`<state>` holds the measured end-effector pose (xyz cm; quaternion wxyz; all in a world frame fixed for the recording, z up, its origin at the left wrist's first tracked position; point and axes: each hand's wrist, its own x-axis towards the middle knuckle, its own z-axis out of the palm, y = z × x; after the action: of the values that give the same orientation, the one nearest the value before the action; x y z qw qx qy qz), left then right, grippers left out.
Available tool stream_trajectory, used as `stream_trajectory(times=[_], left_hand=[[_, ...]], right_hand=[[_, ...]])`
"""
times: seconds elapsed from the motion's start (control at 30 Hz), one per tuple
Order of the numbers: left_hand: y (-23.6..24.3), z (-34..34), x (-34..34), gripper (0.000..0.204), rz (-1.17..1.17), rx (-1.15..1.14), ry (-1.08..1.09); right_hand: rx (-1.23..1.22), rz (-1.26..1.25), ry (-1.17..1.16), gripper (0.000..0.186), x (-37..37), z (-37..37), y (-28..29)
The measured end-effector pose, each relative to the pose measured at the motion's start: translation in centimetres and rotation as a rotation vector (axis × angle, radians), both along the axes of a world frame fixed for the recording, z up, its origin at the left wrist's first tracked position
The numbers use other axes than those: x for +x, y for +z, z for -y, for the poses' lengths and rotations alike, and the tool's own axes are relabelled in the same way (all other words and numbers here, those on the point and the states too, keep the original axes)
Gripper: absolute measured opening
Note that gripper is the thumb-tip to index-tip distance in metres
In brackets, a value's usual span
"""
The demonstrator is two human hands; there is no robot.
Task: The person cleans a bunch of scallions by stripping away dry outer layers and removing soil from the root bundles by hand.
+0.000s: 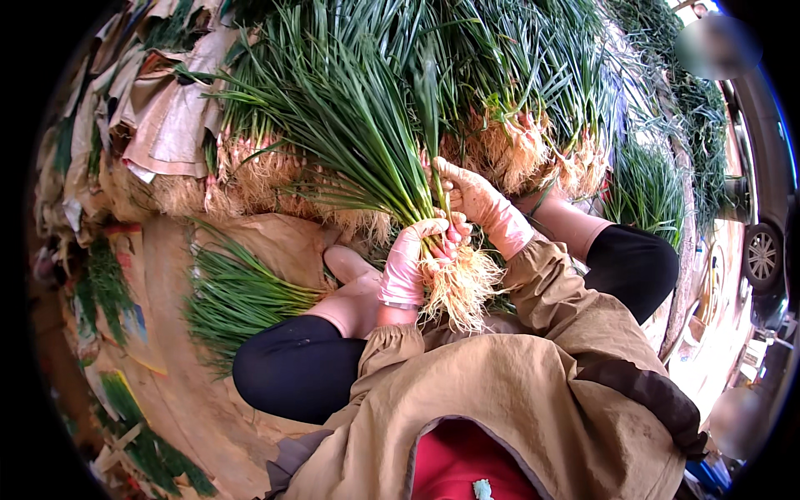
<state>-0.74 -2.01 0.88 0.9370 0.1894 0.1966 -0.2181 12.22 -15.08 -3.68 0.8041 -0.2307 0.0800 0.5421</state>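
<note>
In front of me stands a bunch of long-leaved green plants [375,150], like green garlic, its leaves fanning up and left and its tangled pale roots [460,287] hanging down. My left hand [408,254], in a thin pinkish glove, is closed around the bunch's stem bases just above the roots. My right hand [479,196], gloved too, is closed at the bunch's right side, its fingers pinching a green stalk [430,108] that points upward. Both hands touch the bunch and are close together. Some fingertips are hidden behind stems.
Heaped plants [517,50] with roots toward me fill the far side. A loose pile [242,292] lies by my left knee, another [646,196] beyond my right knee. Brown sheets [179,117] cover plants at far left. A parked car [762,200] is at the right edge.
</note>
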Motion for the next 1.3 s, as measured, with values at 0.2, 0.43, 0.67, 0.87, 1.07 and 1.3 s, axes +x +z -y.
stream_trajectory(times=[0.2,0.43,0.67,0.87,1.07,1.3], left_hand=[[-6.3,-0.5,-1.3,0.025,-0.126,0.079,0.024],[-1.1,0.5,0.0,0.023,-0.177,0.209,-0.072],[0.9,-0.5,0.0,0.029,0.090,-0.245,0.394],[-0.8,0.3,1.1,0.045,0.170,-0.387,0.250],[-2.9,-1.0,0.7,0.020,0.038,-0.231,0.300],[-1.0,0.4,1.4,0.021,-0.198,0.321,0.118]], right_hand=[[-1.275,1.267,0.263,0.029,-2.4,-2.1,6.0],[-0.740,0.063,-0.290,0.027,-1.8,-2.6,-4.9],[-0.981,1.492,1.517,0.026,0.4,0.7,-4.7],[-1.743,1.952,0.120,0.028,11.3,0.9,-1.7],[-1.297,1.243,0.382,0.035,10.5,-0.8,5.2],[-0.938,1.105,0.197,0.021,0.0,2.1,4.0]])
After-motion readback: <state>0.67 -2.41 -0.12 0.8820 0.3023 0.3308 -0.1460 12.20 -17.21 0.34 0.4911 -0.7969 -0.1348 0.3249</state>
